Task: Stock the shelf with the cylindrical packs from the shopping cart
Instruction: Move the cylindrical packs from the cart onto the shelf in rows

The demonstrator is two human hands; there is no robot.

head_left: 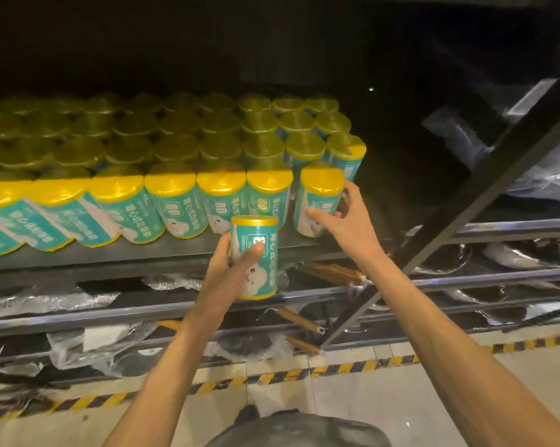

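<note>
Nearest, the left hand (236, 259) grips a teal pack (254, 257) in front of the shelf (175, 253) edge — long axis upright, yellow cap up, thumb across the label. Just beyond, the right hand (343, 217) curls round the end pack (319, 199) standing at the right of the front row, also cap-up. Behind, stocked packs (162, 150) fill rows back into shadow — front ones leaning slightly.

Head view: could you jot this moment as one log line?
left hand: holds pack | right hand: grips end pack on shelf | stocking underway
</note>
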